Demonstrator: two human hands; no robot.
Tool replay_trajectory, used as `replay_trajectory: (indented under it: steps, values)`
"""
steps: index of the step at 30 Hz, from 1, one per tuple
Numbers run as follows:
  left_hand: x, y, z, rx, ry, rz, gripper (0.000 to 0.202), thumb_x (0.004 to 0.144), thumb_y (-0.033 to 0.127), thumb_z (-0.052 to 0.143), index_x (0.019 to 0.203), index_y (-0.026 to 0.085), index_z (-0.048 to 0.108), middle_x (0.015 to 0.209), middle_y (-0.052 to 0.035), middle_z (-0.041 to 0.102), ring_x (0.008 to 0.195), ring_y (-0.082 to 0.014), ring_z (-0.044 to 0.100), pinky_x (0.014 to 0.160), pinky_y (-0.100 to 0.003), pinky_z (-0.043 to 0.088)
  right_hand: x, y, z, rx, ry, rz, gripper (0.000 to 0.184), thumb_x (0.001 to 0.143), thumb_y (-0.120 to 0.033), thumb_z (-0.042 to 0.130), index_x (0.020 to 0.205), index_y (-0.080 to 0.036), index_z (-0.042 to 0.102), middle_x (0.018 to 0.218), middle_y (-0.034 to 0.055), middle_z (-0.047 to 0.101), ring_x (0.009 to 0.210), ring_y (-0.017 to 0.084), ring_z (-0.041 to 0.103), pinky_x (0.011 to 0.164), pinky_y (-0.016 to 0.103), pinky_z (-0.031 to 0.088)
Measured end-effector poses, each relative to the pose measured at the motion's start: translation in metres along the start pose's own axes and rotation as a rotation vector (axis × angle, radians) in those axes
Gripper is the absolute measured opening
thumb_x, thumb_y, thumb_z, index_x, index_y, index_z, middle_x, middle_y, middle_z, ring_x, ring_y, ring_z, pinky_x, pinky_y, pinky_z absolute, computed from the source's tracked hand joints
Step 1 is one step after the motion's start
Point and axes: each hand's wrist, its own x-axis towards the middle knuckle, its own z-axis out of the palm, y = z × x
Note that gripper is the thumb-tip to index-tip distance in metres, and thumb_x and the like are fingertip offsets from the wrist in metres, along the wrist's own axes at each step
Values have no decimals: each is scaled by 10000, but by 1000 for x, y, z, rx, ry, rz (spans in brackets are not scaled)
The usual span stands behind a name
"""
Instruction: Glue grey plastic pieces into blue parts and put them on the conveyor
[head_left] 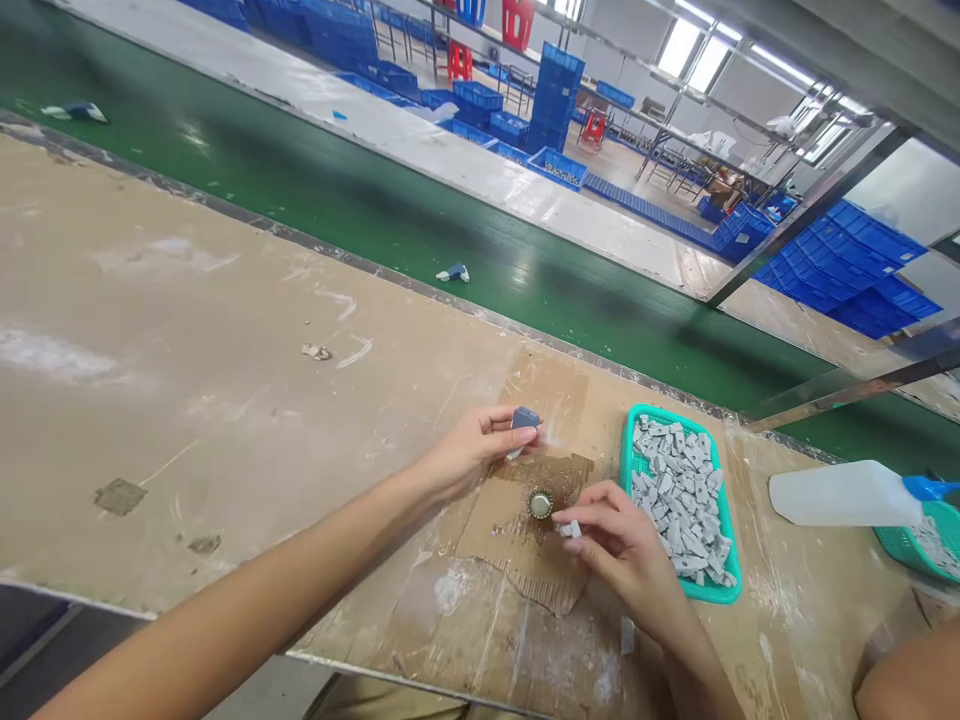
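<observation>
My left hand (499,435) is closed on a small dark blue-grey and white part (525,418), held above the far edge of a cardboard piece (487,535). Pinched in my right hand (619,535) is a small light-grey piece (571,529), just right of a bottle cap (540,503). The cap lies on the wet, stained cardboard with its hollow side up. To the right of my right hand stands a turquoise basket (733,590) with many similar light-grey pieces (682,490).
A white plastic bottle (836,493) with a blue top lies near another green basket (892,545) at the right. Behind the table runs a green conveyor belt (337,225) bearing a blue-and-white part (454,272). A metal post (802,225) rises at the right. Another person's arm (911,675) shows at lower right.
</observation>
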Motion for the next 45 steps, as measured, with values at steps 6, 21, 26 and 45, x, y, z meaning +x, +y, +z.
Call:
replay_trajectory:
  steps: [6,21,26,45]
  values:
    - [0,-1,1,-49,-33,-21,511,553,294,920,944,118,641,854,-73,718,773,-176,680,750,-323,557,-2,14,17,-287,173,-115,310,969,-211,481,1231,-230,645,933,59,630,677,127,645,639,243,568]
    - [5,-11,-3,-99,-76,-23,537,543,323,921,970,117,669,864,-89,733,737,-175,691,698,-307,566,2,12,28,-586,231,-171,247,941,-169,574,1160,-179,687,917,50,698,790,142,661,702,228,545]
    - [4,-8,-3,-122,-60,-4,484,575,280,906,958,101,672,853,-92,727,725,-171,685,693,-303,552,-1,14,28,-608,239,-217,284,926,-131,593,1184,-206,688,892,30,698,739,113,651,658,198,532]
    - [0,-9,-1,-112,-94,-80,244,623,207,859,797,111,717,814,-77,726,782,-168,677,824,-318,518,0,9,30,-576,214,-236,349,940,-128,563,1241,-277,657,873,38,665,751,137,635,669,250,546]
